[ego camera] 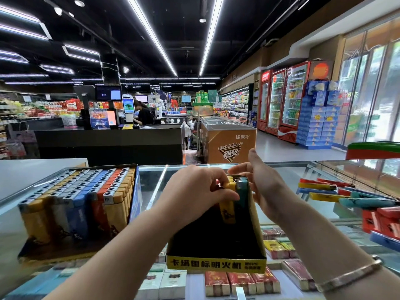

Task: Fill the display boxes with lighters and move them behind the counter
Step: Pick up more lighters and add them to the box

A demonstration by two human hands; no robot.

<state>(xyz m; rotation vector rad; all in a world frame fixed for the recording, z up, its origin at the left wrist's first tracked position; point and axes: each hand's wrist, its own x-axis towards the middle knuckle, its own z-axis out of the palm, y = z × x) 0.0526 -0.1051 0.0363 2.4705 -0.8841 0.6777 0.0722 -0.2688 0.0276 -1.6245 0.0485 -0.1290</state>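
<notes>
Head view looks down on a glass tabletop (151, 180) in a shop, where a yellow-fronted display box (216, 252) stands nearly empty in the middle. The left hand (194, 191) curls its fingers over the top of a yellow lighter (227, 204) standing upright at the far end of that box, its grip pinching the lighter between thumb and fingers. Just beside it on the right stands a teal lighter (242, 191), touching the yellow one. The right hand (262, 182) rests against the box's far right corner with its grip spread, fingers straight and steadying the lighters from behind. To the left, well apart from the hands, a blue display box (134, 202) is packed full of lighters (82, 195) in rows of orange, grey, blue and red. Loose lighters (346, 198) lie scattered on the glass at the right. Cigarette packs (240, 282) show beneath the glass.
</notes>
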